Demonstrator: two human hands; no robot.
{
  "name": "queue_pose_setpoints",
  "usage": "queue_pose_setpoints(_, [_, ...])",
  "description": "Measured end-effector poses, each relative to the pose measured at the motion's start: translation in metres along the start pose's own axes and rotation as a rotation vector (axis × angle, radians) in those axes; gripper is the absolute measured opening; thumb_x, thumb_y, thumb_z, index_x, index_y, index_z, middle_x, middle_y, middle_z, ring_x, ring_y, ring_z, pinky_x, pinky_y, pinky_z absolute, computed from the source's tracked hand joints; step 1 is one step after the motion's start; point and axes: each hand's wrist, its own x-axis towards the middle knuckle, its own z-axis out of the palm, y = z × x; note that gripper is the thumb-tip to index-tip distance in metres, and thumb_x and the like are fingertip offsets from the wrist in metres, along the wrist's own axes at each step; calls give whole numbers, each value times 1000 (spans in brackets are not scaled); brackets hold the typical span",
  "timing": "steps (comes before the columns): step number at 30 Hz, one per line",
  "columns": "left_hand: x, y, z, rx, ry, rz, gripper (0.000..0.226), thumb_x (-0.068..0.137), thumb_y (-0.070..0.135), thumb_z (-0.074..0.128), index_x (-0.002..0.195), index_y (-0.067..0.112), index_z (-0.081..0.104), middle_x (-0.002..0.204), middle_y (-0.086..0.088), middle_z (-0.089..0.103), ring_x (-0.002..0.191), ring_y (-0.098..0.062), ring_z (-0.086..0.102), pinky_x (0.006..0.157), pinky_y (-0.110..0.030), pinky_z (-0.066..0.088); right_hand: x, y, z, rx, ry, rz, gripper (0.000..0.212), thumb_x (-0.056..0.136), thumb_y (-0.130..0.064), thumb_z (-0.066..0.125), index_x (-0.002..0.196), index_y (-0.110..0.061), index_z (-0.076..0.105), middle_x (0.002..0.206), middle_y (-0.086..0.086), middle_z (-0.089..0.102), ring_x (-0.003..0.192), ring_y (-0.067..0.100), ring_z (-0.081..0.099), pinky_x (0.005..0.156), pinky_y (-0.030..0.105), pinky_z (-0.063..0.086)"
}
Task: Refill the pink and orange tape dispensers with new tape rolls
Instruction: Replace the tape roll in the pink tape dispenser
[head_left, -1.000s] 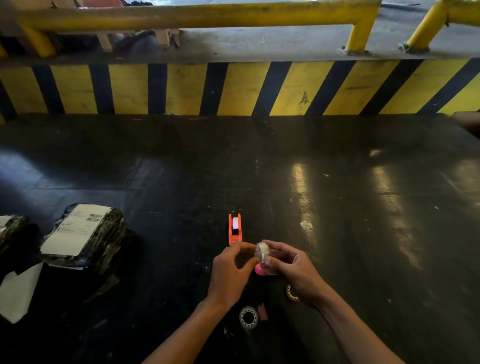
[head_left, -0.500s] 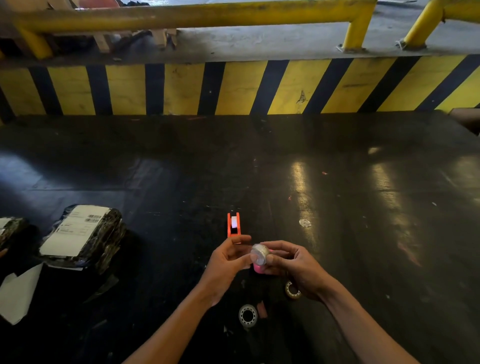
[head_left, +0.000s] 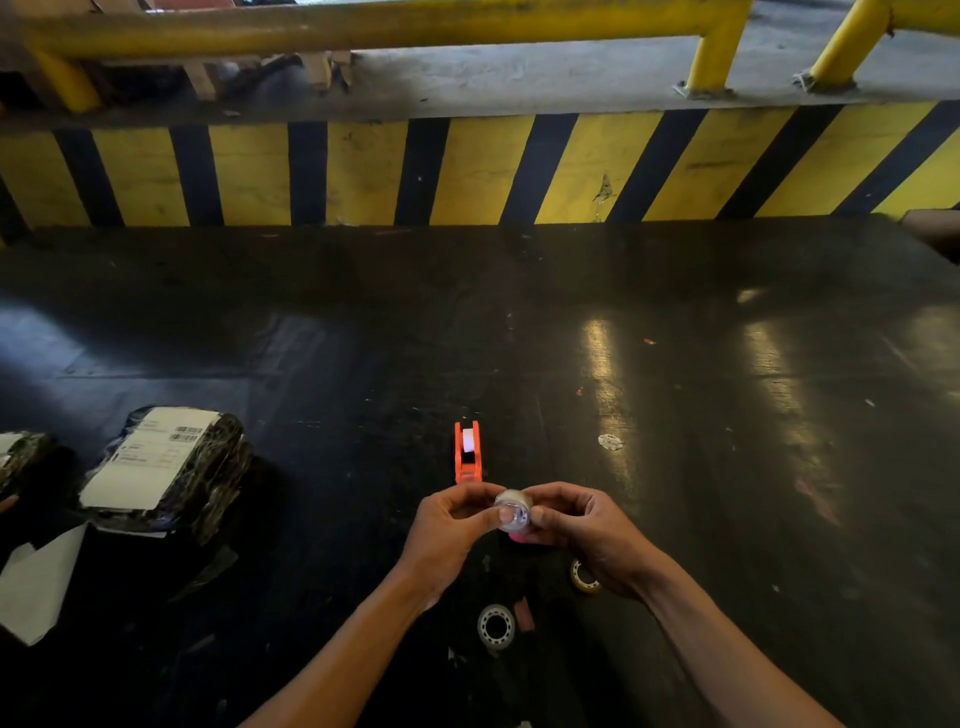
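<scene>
A small clear tape roll (head_left: 513, 510) is pinched between my left hand (head_left: 451, 530) and my right hand (head_left: 587, 530), a little above the black table. A sliver of the pink dispenser (head_left: 517, 537) shows just under the roll, mostly hidden by my fingers. The orange dispenser (head_left: 467, 453) stands on the table just beyond my hands, with a white roll in it. Another clear roll (head_left: 496, 625) lies flat between my forearms. A yellowish roll (head_left: 584, 577) peeks out below my right hand.
Two black-wrapped parcels with white labels (head_left: 166, 470) (head_left: 21, 457) and a white sheet (head_left: 36, 587) lie at the left. A small brown scrap (head_left: 523, 614) lies by the flat roll. A yellow-and-black striped wall (head_left: 478, 171) and yellow railing (head_left: 363, 26) border the table's far side.
Both hands have kept their hold on the clear roll and shifted slightly away from me. My left fingers have re-gripped the roll's edge. The orange dispenser has not moved.
</scene>
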Motion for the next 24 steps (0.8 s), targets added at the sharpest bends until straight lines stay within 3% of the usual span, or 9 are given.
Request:
queue_pose_setpoints(5, [-2,-3,5,11,-8,20,26,84,14,78,110,13,74,108,-2,78,104,-16,73,85,-28,59,1,0,-4,2,-35,29,38,84,-9,74,119,3,66,122,30,67,117,48,61,106,61,44])
queue_pose_setpoints(7, [-3,-4,6,17,-19,-5,29,85,16,78,114,14,72,109,-3,77,105,-17,73,85,-28,60,0,-1,-5,-11,-42,35,37,84,-10,75,118,1,67,122,28,68,114,44,64,98,50,54])
queue_pose_setpoints(10, [-3,-4,2,-56,-89,-93,44,82,21,80,124,18,67,116,-4,75,108,-17,72,85,-27,60,-1,-3,-5,-11,-50,49,39,83,-10,77,118,1,68,123,27,67,108,39,66,89,38,59])
queue_pose_setpoints(14, [-3,-4,-6,-6,-172,-84,33,76,35,83,108,28,77,110,1,77,105,-15,72,81,-22,59,0,-3,-5,21,-61,80,42,76,-12,84,113,2,70,124,24,68,111,42,66,89,39,60])
queue_pose_setpoints(16, [-5,-4,-6,24,-170,-54,31,73,38,84,102,30,78,106,3,77,102,-13,73,80,-18,57,1,-4,-5,1,-32,85,35,76,-10,82,108,2,73,115,21,72,102,37,71,84,36,62])
queue_pose_setpoints(19, [-3,-8,-7,184,-126,1,30,73,36,86,100,29,77,102,6,77,96,-9,72,79,-20,58,1,-6,-5,-26,22,104,18,81,-5,77,98,-1,76,94,11,77,75,19,72,62,24,59])
queue_pose_setpoints(24, [2,-19,-13,505,-60,60,29,79,23,85,106,23,74,101,5,74,92,-4,70,81,-24,57,0,-14,-6,-45,22,152,9,87,1,70,94,-1,75,77,12,71,62,13,64,54,18,53])
